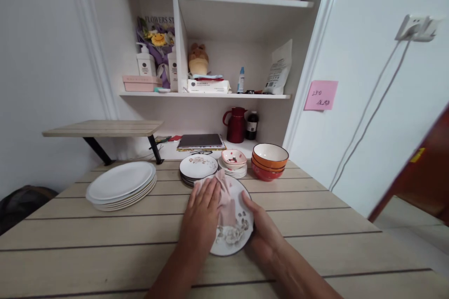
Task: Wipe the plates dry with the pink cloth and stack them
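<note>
A white plate (242,238) with a floral print and dark rim is tilted up above the table in front of me. My right hand (264,231) grips its right edge, thumb on the face and the other fingers behind it. A pale pink cloth (227,210) lies against the plate's upper left. My left hand (203,210) presses that cloth to the plate, its fingers closed together over the fabric. Just behind stand a stack of similar dark-rimmed floral plates (198,167) and some small white plates (235,172) with little pink patterned dishes (234,159) on top.
Oval white plates (121,182) are stacked at the left, near a raised wooden shelf (105,128) on black legs. Orange and red bowls (269,163) stand nested at the right. Farther back are a laptop (200,140), a red jug (236,126) and a dark bottle (251,126).
</note>
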Tool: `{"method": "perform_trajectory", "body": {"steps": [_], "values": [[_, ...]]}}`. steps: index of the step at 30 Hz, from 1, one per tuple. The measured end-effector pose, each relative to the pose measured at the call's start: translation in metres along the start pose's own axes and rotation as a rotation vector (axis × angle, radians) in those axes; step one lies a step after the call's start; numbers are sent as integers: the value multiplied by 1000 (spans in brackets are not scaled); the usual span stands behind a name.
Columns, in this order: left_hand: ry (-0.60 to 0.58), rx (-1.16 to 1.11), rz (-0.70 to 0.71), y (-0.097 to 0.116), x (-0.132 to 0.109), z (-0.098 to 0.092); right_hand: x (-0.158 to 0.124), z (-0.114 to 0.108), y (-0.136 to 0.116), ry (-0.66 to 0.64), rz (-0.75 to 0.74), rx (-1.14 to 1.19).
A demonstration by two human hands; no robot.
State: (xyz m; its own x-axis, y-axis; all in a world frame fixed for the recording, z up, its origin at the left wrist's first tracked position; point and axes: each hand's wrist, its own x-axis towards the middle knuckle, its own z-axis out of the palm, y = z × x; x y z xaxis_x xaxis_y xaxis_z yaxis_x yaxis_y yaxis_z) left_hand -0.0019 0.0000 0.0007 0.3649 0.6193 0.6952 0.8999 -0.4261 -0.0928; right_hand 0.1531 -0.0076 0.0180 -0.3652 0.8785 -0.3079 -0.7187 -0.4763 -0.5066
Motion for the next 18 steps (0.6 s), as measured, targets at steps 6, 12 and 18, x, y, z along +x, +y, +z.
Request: {"method": "perform_trajectory", "body": {"steps": [6,12,18], "values": [[-31,-45,60,11,-3,1,-5,-5,-29,76,-147,21],[-44,-105,160,21,-3,-2,-5,2,-12,27,-57,34],[-40,-43,56,9,1,-7,-3,6,9,-70,-11,24]]}}
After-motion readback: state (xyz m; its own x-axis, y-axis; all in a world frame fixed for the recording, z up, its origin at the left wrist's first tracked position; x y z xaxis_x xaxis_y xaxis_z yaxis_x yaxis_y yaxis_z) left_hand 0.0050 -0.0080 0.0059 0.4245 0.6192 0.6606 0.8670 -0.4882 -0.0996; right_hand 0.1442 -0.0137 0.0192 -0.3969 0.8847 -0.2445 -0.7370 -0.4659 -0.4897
